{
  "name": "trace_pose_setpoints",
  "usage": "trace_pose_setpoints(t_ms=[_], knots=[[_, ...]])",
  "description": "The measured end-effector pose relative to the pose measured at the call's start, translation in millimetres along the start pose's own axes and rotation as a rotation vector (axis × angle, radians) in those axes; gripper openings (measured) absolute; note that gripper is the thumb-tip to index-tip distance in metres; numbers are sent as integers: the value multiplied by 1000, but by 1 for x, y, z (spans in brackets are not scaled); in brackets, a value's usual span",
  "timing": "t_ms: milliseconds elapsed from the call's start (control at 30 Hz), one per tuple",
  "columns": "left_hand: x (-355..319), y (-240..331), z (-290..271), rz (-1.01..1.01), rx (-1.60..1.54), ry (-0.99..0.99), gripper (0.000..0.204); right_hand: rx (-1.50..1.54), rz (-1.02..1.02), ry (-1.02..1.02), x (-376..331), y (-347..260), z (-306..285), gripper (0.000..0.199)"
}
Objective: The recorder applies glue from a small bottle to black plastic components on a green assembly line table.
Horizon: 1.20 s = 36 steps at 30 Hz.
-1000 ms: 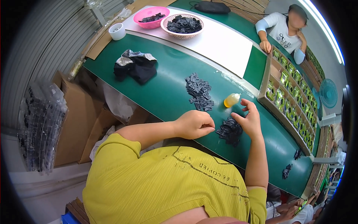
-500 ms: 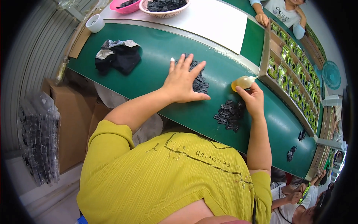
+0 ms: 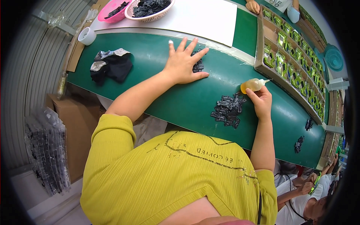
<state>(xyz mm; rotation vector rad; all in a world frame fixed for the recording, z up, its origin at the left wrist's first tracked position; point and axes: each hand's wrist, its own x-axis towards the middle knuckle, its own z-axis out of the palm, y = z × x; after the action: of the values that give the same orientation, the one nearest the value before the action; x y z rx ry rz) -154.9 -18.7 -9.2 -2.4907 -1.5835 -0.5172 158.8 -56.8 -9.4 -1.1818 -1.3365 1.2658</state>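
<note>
My left hand point(image 3: 182, 62) lies spread over a pile of small black plastic parts point(image 3: 198, 66), covering some of them; a white wrap sits on one fingertip. In my right hand point(image 3: 261, 101) is a squeeze bottle point(image 3: 252, 86) of yellowish liquid, its thin nozzle pointing to the right. Just left of that hand, a second pile of black plastic parts point(image 3: 228, 109) rests on the green table point(image 3: 176, 108).
Black cloth point(image 3: 111, 67) lies at the left, near a white roll point(image 3: 87, 36). A pink bowl point(image 3: 112, 11) and a woven basket point(image 3: 149, 9) hold black parts at the back. A divided box point(image 3: 258, 56) of green items stands at the right. Co-workers sit nearby.
My left hand has pushed its pile farther away across the table. The bottle in my right hand has shifted slightly right and now tilts less. The view has turned a little.
</note>
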Motion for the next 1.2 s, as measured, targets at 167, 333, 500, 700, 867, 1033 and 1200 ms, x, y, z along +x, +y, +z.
trace_pose_setpoints(t_ms=[167,333,500,700,867,1033,1200], knots=[[13,1,13,189,-179,-10,39,-21,12,5,-4,2,-4,28],[19,-18,0,183,-97,175,31,11,-43,24,5,4,-14,29],[4,51,-26,316,-344,305,56,193,-143,79,12,6,-20,26],[-29,146,-15,409,-316,-202,75,277,-121,224,7,9,-29,28],[2,154,14,423,-386,-101,48,305,-157,257,6,10,-31,27],[17,138,14,187,-706,158,38,342,-271,244,-1,-2,-45,25],[38,118,-2,-203,-825,38,18,238,-412,294,-12,-20,-66,26]])
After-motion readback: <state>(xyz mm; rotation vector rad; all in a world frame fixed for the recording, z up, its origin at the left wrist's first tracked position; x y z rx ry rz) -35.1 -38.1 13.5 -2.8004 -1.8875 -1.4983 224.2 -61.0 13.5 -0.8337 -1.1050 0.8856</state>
